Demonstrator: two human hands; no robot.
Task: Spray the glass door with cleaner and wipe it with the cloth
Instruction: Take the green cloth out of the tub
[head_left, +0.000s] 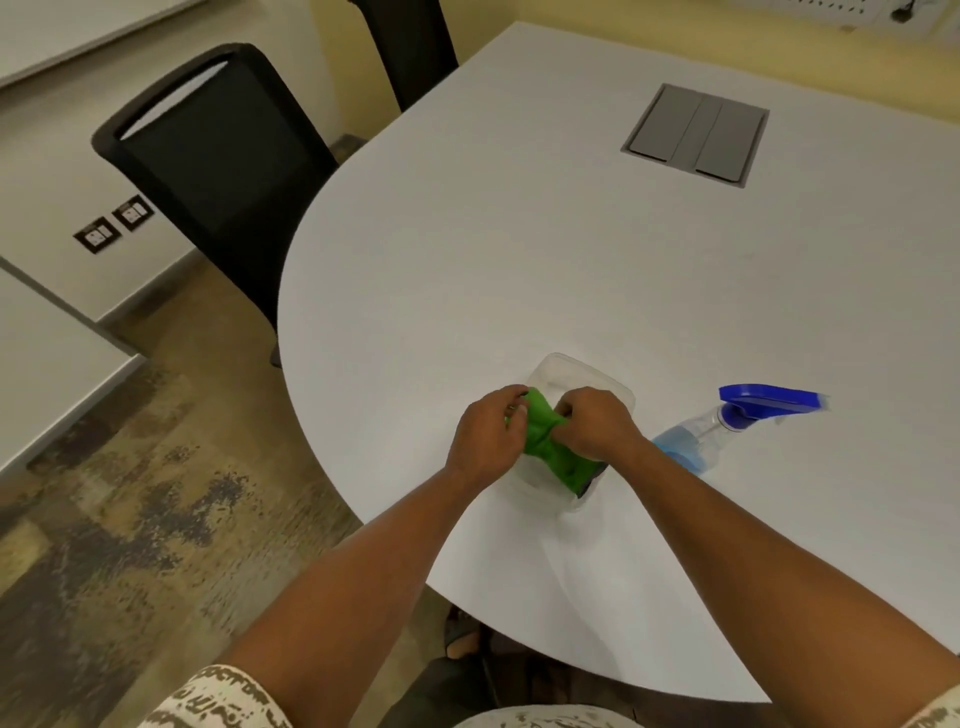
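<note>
Gripping the bunched green cloth (545, 441) at either end, both hands — left hand (485, 439), right hand (595, 423) — hold it over a clear plastic tub (582, 376) on the white counter (519, 249), while the blue-triggered clear spray bottle (727, 423) lies on its side just right of the tub — nearest the right hand.

Bare forearms; short cream sleeves (223, 699) printed with dark mottled marks.

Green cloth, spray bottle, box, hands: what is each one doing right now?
green cloth: bunched, gripped at both ends over the container.
left hand: grips the cloth's left end.
right hand: grips the cloth's right end.
clear container: open, on the table under the cloth.
spray bottle: lying on its side on the table, part full of blue liquid, untouched.
grey hatch: closed.
</note>
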